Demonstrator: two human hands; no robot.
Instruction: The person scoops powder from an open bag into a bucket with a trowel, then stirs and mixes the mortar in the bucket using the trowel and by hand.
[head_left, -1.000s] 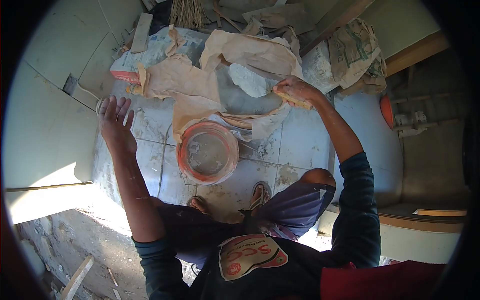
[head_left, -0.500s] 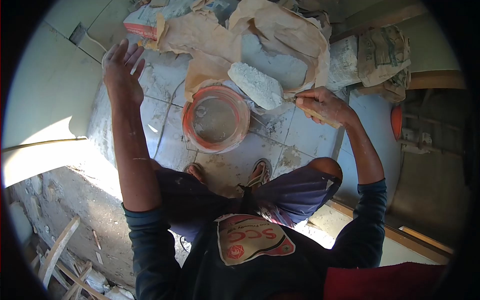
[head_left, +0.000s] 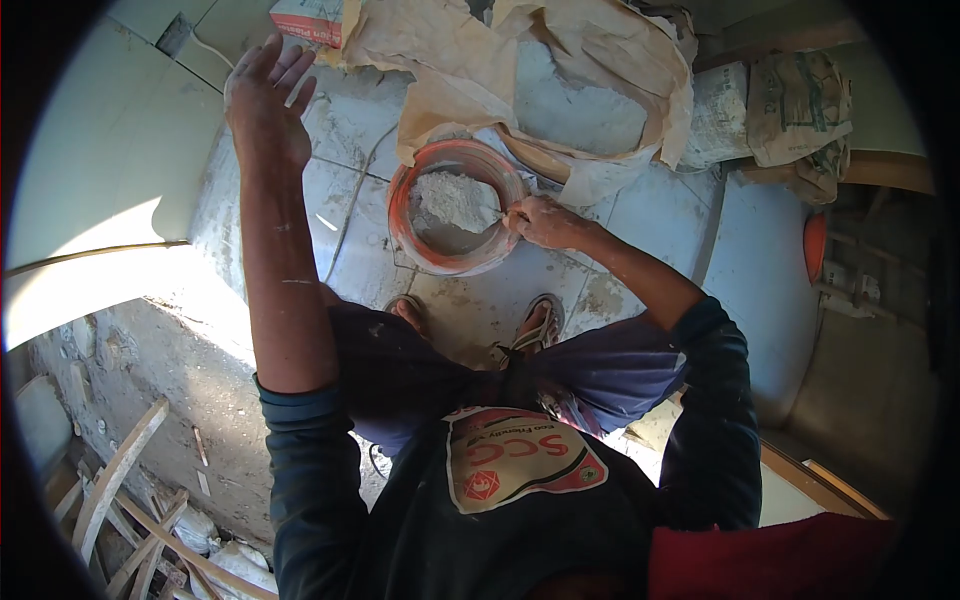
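My right hand (head_left: 545,221) is closed round the handle of a trowel at the right rim of an orange-rimmed bucket (head_left: 405,235). The trowel's blade is hidden under a heap of pale powder (head_left: 457,200), which lies over the bucket's opening. Grey material shows below it inside the bucket. My left hand (head_left: 270,105) is raised at the upper left, fingers apart, holding nothing. Just behind the bucket lies a torn brown paper bag (head_left: 450,95), opened out, with grey-white powder (head_left: 580,110) inside.
A filled sack (head_left: 715,115) and a folded bag (head_left: 795,110) stand at the upper right. A red and white bag (head_left: 308,20) is at the top left. A cable (head_left: 352,205) crosses the tiles. Wooden strips (head_left: 120,470) lie at the lower left. An orange object (head_left: 815,247) is at the right.
My right hand has brought the powder-laden trowel from the paper bag over the bucket. My left hand stays raised and open. The view has shifted, with the bags now higher in the frame.
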